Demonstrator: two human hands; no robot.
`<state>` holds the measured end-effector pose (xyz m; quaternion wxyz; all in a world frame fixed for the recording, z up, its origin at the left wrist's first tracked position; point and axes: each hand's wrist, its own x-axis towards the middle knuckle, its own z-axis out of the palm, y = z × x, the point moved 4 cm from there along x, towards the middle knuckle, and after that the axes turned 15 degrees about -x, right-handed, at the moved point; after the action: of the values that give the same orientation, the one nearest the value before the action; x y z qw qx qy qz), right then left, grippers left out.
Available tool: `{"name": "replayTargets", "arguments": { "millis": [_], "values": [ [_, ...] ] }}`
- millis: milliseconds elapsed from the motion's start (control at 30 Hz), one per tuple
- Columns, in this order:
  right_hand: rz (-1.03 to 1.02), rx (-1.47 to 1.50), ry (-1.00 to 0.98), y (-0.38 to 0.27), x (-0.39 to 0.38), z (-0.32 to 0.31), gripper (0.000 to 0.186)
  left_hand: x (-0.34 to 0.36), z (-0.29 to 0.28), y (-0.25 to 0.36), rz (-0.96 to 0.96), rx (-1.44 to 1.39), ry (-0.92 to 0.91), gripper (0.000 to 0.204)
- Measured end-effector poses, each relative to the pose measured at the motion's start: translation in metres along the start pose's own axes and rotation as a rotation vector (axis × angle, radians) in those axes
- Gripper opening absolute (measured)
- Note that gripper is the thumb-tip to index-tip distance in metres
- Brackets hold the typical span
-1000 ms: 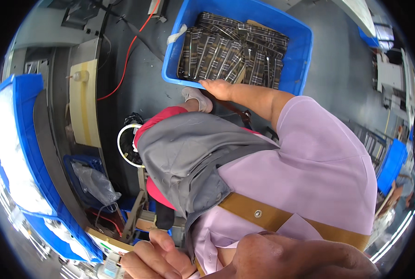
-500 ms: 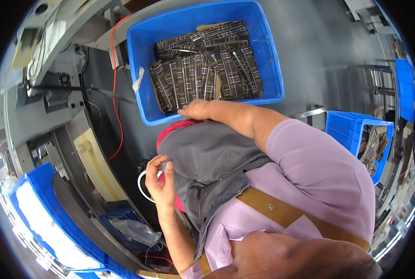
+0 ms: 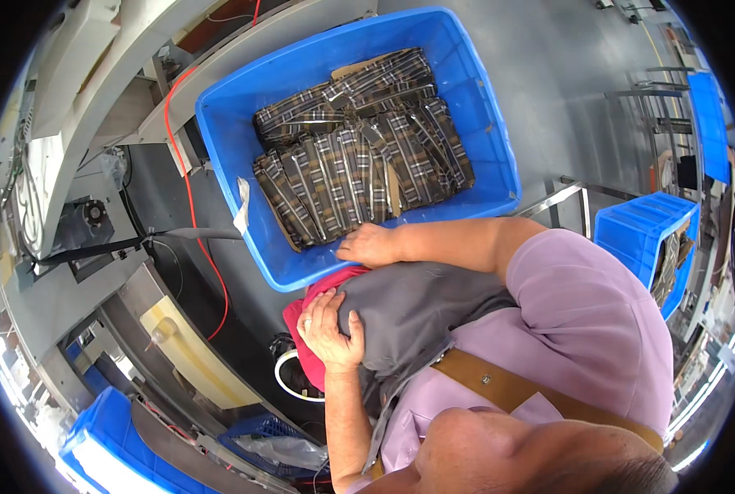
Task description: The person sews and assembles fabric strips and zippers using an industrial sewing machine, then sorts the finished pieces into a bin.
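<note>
The large blue plastic tote [image 3: 476, 99] sits at the upper middle of the view, tilted in the fisheye frame, its near rim against the person's lap. Its near outer wall is partly covered by the right forearm and the gray apron [image 3: 433, 288], and its floor is mostly buried. The right hand [image 3: 369, 245] lies over the near rim at the edge of the load; its fingertips curl out of sight, so whether the fingers clamp the rim or only rest there cannot be told. The left hand [image 3: 331, 333] lies on the lap, over red cloth [image 3: 308, 362] and the apron's edge, fingers slightly apart, thumb well out, gripping nothing. A white hoop [image 3: 285, 380] with black lining shows only in part beside the leg. Inside the tote, flat plaid pieces [image 3: 343, 177] fill two rough rows: the near one leans side by side like files, while the far one lies more crosswise, overlapping. Tan sheets [image 3: 394, 191] poke out between and behind them. At right, a smaller blue crate [image 3: 627, 235] holds brownish items too small to make out. Lower left, the contents of a blue bin [image 3: 104, 424] wash out in glare; near it, a dark blue basket [image 3: 256, 426] carries a clear plastic bag [image 3: 289, 450]. The plaid is brown, black and whitish, with glossy pale lines along many edges. A crumpled white strip [image 3: 242, 206] hangs on the tote's left rim.
</note>
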<state>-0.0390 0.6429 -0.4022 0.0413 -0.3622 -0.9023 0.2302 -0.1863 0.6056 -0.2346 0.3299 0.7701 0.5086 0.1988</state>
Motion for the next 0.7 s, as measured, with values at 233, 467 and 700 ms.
{"name": "replayTargets", "arguments": {
  "millis": [233,467,700],
  "values": [
    [0.256,0.616,-0.162,0.126,0.005,-0.036,0.049,0.01,-0.012,-0.033,-0.055,-0.117,-0.003,0.031],
    [0.847,-0.466,-0.286,0.353,0.031,-0.047,0.069,0.01,-0.006,-0.047,-0.091,-0.145,-0.041,0.036],
    [0.864,-0.666,-0.434,0.382,0.038,-0.036,0.07,0.003,-0.005,-0.054,-0.087,-0.135,-0.065,0.038]
  ]
}}
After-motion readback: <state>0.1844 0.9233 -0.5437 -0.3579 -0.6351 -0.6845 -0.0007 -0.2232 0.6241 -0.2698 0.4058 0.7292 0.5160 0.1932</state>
